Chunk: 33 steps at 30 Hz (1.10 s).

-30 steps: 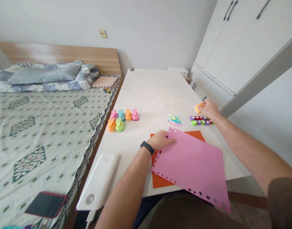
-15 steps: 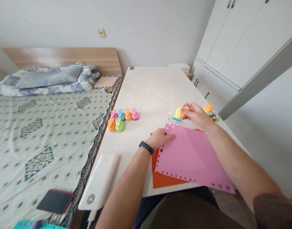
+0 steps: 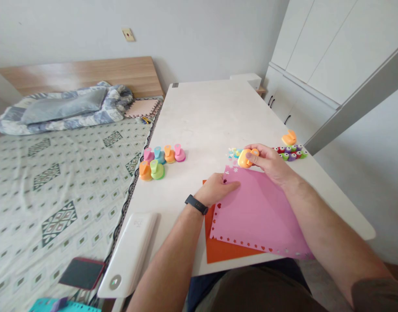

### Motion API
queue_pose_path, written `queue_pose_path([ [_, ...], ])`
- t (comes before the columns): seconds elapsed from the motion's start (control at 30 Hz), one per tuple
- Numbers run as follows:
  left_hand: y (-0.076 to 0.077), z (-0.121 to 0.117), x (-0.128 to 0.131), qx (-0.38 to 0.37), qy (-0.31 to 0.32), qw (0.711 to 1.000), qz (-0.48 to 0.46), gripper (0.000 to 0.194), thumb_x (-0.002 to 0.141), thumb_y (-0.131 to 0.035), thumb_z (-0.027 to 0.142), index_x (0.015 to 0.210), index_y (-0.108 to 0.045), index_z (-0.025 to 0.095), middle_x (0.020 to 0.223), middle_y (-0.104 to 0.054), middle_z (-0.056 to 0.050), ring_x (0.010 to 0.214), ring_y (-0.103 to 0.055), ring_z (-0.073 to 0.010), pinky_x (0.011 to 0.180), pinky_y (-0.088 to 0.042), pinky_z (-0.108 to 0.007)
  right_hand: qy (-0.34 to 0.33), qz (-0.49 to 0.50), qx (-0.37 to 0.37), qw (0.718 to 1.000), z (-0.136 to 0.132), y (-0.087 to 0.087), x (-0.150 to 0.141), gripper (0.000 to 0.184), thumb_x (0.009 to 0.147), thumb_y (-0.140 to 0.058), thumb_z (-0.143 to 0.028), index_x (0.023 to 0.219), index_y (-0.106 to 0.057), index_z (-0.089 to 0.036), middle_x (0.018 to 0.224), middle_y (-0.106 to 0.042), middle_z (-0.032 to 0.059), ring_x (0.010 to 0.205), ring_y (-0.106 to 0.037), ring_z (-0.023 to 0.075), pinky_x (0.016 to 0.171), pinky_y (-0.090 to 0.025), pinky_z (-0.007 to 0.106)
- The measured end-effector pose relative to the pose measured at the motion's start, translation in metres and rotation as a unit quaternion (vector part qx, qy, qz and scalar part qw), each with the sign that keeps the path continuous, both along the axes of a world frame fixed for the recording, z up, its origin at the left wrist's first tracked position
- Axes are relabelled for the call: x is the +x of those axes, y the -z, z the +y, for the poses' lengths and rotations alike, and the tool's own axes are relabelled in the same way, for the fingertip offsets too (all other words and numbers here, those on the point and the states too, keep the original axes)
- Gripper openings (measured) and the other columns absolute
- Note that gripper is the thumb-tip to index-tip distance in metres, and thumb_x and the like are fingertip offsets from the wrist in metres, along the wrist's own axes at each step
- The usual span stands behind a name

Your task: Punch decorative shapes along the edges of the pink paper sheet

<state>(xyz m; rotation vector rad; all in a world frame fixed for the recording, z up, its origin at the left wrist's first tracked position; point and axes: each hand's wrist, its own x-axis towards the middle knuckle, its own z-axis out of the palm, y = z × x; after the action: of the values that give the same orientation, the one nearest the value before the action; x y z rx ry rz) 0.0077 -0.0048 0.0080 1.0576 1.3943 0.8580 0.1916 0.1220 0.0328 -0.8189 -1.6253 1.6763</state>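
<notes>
Head view: six punches (image 3: 161,161) left of pink sheet (image 3: 260,212), confetti (image 3: 234,152) beyond.

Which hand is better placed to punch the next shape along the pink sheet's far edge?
Right. The right hand already holds the orange punch at the far edge of the pink sheet, while the left hand lies flat on the sheet's corner, likely steadying it.

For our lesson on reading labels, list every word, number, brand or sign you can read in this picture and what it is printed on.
None can be read.
White flat device at the table's near left corner: faint grey mark, too blurred to read.
Small dark tag at the white table's far edge: too small to read.
</notes>
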Motion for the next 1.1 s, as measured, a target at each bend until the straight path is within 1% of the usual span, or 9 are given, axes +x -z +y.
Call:
queue_pose_path([
  [0.1,0.0013,0.0,0.0001,-0.004,0.004,1.0,0.002,0.038,0.082,-0.074,0.051,0.087,-0.071,0.014,0.079,-0.071,-0.005,0.062,-0.062,-0.0137,0.052,-0.046,-0.023,0.007,-0.003,0.001,1.0,0.0006,0.0005,0.0018,0.045,0.079,-0.084,-0.05,0.11,-0.069,-0.021,0.098,-0.072,0.005,0.091,-0.068,0.0218,0.08,-0.057,0.035],
  [0.27,0.0038,0.0002,-0.0002,0.003,0.006,1.0,0.012,0.038,0.084,-0.072,0.051,0.089,-0.071,0.014,0.082,-0.071,-0.005,0.063,-0.062,-0.0136,0.053,-0.045,-0.023,-0.01,-0.002,0.0,1.0,-0.0018,0.0016,0.0023,0.042,0.082,-0.083,-0.049,0.11,-0.069,-0.021,0.097,-0.073,0.0054,0.09,-0.068,0.0217,0.081,-0.057,0.036],
  [0.37,0.0033,0.0,-0.0005,0.0,0.007,1.0,0.028,0.039,0.083,-0.071,0.053,0.088,-0.071,0.014,0.082,-0.07,-0.005,0.063,-0.061,-0.0138,0.052,-0.044,-0.023,-0.022,-0.004,0.006,1.0,-0.0043,0.0009,0.002,0.041,0.083,-0.082,-0.047,0.11,-0.069,-0.021,0.097,-0.075,0.0059,0.089,-0.069,0.0219,0.083,-0.057,0.038],
  [0.47,0.002,-0.0005,-0.0005,0.001,0.005,0.999,0.038,0.039,0.083,-0.071,0.053,0.085,-0.069,0.014,0.08,-0.069,-0.004,0.063,-0.06,-0.0135,0.052,-0.042,-0.023,-0.02,-0.006,0.007,1.0,-0.006,-0.0001,0.0024,0.043,0.081,-0.083,-0.048,0.111,-0.069,-0.021,0.098,-0.075,0.0058,0.09,-0.07,0.0224,0.084,-0.056,0.039],
  [0.7,0.0019,-0.0002,-0.0005,0.017,0.002,0.999,0.038,0.038,0.082,-0.072,0.052,0.082,-0.067,0.015,0.075,-0.065,-0.001,0.061,-0.056,-0.0114,0.052,-0.04,-0.023,-0.027,-0.039,0.025,0.999,-0.009,-0.0022,0.0048,0.048,0.079,-0.084,-0.052,0.112,-0.068,-0.021,0.103,-0.074,0.0062,0.095,-0.069,0.024,0.086,-0.055,0.039],
  [0.83,0.0043,0.0003,-0.0007,0.025,-0.002,0.999,0.034,0.039,0.082,-0.072,0.053,0.085,-0.069,0.014,0.078,-0.068,-0.003,0.063,-0.058,-0.0123,0.055,-0.041,-0.023,-0.034,-0.05,0.019,0.998,-0.009,-0.0032,0.0059,0.047,0.079,-0.082,-0.053,0.11,-0.068,-0.021,0.103,-0.074,0.0061,0.095,-0.069,0.0241,0.087,-0.054,0.038],
  [0.93,0.0043,0.0003,-0.0005,0.021,0.0,0.999,0.029,0.04,0.083,-0.071,0.054,0.086,-0.07,0.014,0.079,-0.069,-0.003,0.063,-0.058,-0.0127,0.054,-0.041,-0.023,-0.032,-0.052,0.012,0.998,-0.0077,-0.0028,0.0065,0.046,0.08,-0.083,-0.051,0.111,-0.068,-0.022,0.103,-0.074,0.0059,0.094,-0.069,0.0237,0.086,-0.054,0.038],
  [1.1,-0.0005,0.0,0.0011,0.019,0.002,1.0,0.003,0.039,0.084,-0.07,0.053,0.088,-0.069,0.014,0.079,-0.067,-0.002,0.062,-0.056,-0.0113,0.055,-0.042,-0.023,-0.04,-0.045,0.001,0.998,-0.0057,-0.0002,0.0066,0.045,0.078,-0.085,-0.047,0.112,-0.067,-0.022,0.103,-0.075,0.0053,0.095,-0.07,0.0241,0.087,-0.055,0.039],
])
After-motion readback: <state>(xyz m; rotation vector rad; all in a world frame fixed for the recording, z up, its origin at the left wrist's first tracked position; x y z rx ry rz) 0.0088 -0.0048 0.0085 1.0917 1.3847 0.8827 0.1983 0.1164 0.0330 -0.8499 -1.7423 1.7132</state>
